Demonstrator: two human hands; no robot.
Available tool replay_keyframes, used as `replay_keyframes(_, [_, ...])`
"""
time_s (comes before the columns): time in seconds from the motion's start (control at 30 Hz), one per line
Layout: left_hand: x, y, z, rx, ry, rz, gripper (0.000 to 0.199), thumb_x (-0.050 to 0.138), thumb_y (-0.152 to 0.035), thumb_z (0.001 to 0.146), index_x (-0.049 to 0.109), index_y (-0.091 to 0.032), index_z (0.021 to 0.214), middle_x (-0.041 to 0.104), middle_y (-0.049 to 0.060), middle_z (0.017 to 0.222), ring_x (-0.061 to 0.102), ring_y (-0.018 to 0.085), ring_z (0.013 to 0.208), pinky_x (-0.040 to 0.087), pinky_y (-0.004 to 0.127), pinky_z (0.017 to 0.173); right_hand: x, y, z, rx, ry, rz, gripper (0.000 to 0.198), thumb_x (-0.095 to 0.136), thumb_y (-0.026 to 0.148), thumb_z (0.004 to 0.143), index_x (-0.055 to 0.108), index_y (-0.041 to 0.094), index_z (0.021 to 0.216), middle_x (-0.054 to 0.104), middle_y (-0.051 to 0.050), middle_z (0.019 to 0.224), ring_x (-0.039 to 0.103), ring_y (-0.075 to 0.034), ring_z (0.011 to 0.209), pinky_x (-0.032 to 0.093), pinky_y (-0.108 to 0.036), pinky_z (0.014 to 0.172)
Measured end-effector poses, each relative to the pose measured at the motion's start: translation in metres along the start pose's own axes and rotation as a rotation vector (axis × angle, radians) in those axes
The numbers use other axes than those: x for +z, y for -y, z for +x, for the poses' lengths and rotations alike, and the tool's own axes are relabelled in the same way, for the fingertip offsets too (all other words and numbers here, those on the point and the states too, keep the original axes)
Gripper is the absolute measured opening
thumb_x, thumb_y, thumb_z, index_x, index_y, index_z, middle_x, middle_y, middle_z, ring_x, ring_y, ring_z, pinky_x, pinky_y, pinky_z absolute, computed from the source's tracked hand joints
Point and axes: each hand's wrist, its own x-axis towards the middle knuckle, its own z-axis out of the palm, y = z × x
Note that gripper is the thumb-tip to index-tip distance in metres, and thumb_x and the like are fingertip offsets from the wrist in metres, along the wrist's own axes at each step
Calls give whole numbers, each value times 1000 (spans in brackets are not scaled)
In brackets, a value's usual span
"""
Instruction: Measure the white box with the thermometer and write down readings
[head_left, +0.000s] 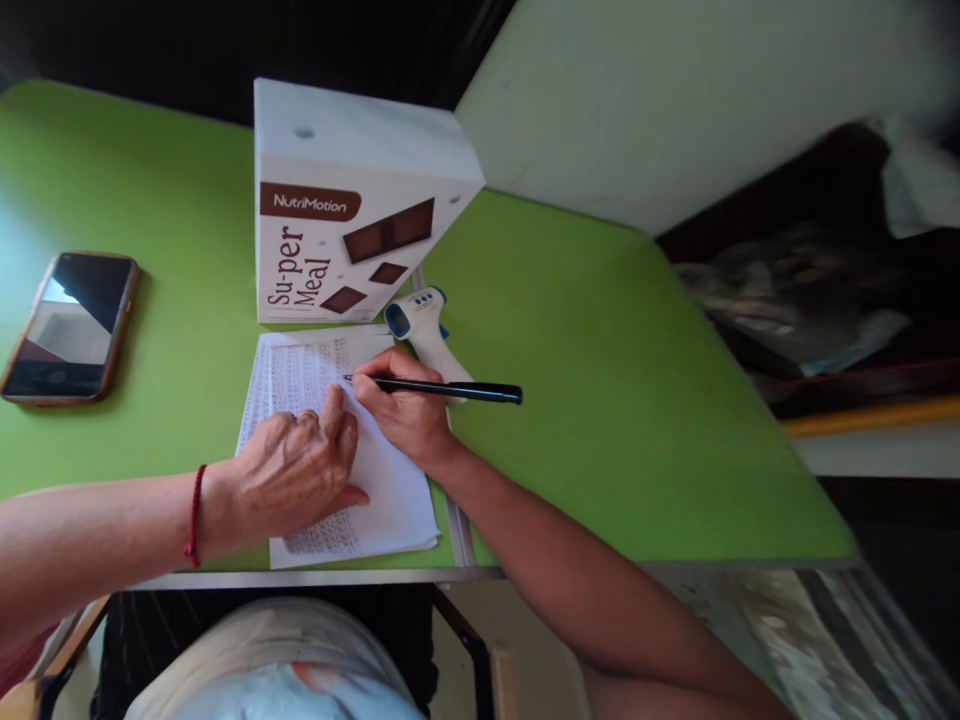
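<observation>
A black pen (480, 391) is pinched in my right hand (405, 405), its tip down on a sheet of paper (394, 490). Dense rows of handwriting fill the left part of the sheet, while its right part is blank. My left hand (300, 465) rests on the written part, index finger pointing near the pen tip and thumb apart; it holds nothing. Other sheets lie under the top one. Just beyond my right hand a white and blue infrared thermometer (427, 325) lies on the table, partly hidden by that hand.
A white NutriMotion box (360, 200) stands behind the papers on the green table (585, 400). To the left lies a phone (71, 325) in a brown case. A pale wall (637, 90) rises behind the table, and a dark shelf with plastic bags (795, 290) is at the right.
</observation>
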Motion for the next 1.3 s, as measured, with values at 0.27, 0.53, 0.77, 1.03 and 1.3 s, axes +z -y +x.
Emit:
replay_keyframes(0.27, [0,-1,-2,-18,-31,-34,68,65,-58,99,64,-3,137,58,35,147,76,28,82,54,34,60,0,0,1,-3,-3,-16,11,62,29,82,58,26,73,66,3,65,60,-15,60,53,-28,62])
replay_keyframes(0.53, [2,-1,0,-20,-10,-17,71,62,-61,100,61,-2,140,55,37,149,76,29,82,53,35,59,-2,0,2,15,26,-13,13,62,31,80,58,26,70,64,4,62,58,-14,59,52,-28,61])
replay_keyframes(0.77, [4,-1,-1,-18,-49,-53,69,68,-58,97,64,-2,137,55,37,149,77,29,83,54,34,59,0,-2,1,-6,-8,-22,12,62,30,82,57,26,71,64,4,63,58,-15,59,53,-29,62])
replay_keyframes(1.03, [3,0,-1,-15,-32,-22,65,64,-59,99,65,-4,135,56,34,149,76,28,81,52,34,58,-1,-4,2,-3,-37,-17,13,62,30,81,57,26,70,65,3,63,58,-15,59,53,-29,62])
replay_keyframes(1.3, [0,-1,-2,-25,-11,-10,67,62,-61,100,64,-4,136,57,34,148,76,28,81,53,35,58,0,-5,2,-29,-27,-8,13,63,29,82,57,26,71,64,3,64,59,-15,59,53,-29,63])
